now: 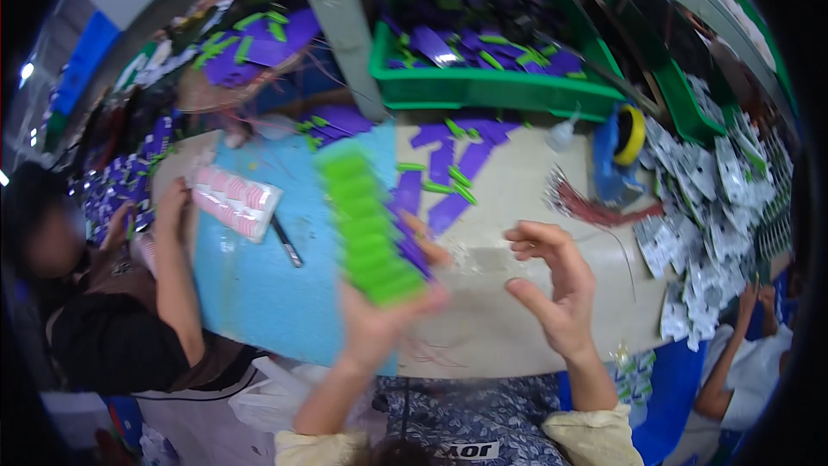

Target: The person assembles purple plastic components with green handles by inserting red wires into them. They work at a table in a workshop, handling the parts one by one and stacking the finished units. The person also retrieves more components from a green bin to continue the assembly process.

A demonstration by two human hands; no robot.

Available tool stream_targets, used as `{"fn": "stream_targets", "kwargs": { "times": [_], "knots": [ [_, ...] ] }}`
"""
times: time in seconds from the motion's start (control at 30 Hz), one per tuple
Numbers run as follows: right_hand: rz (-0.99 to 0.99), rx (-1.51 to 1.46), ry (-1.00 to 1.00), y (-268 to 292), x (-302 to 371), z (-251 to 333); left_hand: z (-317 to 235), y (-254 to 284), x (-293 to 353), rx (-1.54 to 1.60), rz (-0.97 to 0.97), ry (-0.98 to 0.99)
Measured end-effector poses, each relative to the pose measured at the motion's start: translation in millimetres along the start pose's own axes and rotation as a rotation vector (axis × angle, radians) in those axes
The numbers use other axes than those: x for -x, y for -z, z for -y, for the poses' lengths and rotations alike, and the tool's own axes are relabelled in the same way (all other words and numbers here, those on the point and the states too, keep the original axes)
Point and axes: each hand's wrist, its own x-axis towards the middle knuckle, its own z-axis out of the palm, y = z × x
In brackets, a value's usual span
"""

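My left hand (pixel 375 319) is wrapped round a stack of purple strips with bright green ends (pixel 362 229), held upright above the table. The stack is blurred; its green ends face left and its purple side shows by my fingers. To the right, my right hand (pixel 556 289) hovers over the table, holding nothing, thumb and fingers apart. Beyond both hands lie several loose purple strips with green ends (pixel 442 164). A bundle of thin red wires (pixel 604 214) rests to the right of them.
A green bin (pixel 500 91) of purple strips stands at the back. At right are a blue tape dispenser (pixel 608 151) and a heap of silvery pieces (pixel 707 216). A black pen (pixel 286 242) lies on the blue mat (pixel 259 293). At left, a co-worker's hand (pixel 175 198) touches a pink-and-white pack (pixel 233 198).
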Motion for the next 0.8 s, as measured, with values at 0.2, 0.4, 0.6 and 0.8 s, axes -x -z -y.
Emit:
{"fn": "stream_targets", "kwargs": {
  "times": [0.2,0.4,0.6,0.8],
  "knots": [
    [-0.001,-0.022,-0.304,21,11,-42,-128,145,-198,-0.306,-0.232,0.140],
    [0.042,-0.048,-0.444,1,20,-83,-112,219,-341,-1.041,-0.570,0.128],
    [-0.012,0.050,-0.500,16,29,-106,-113,177,-348,-1.410,-0.749,0.271],
    [-0.027,0.044,-0.536,30,25,-102,-112,222,-226,-1.188,-0.621,-0.608]
  ]
}}
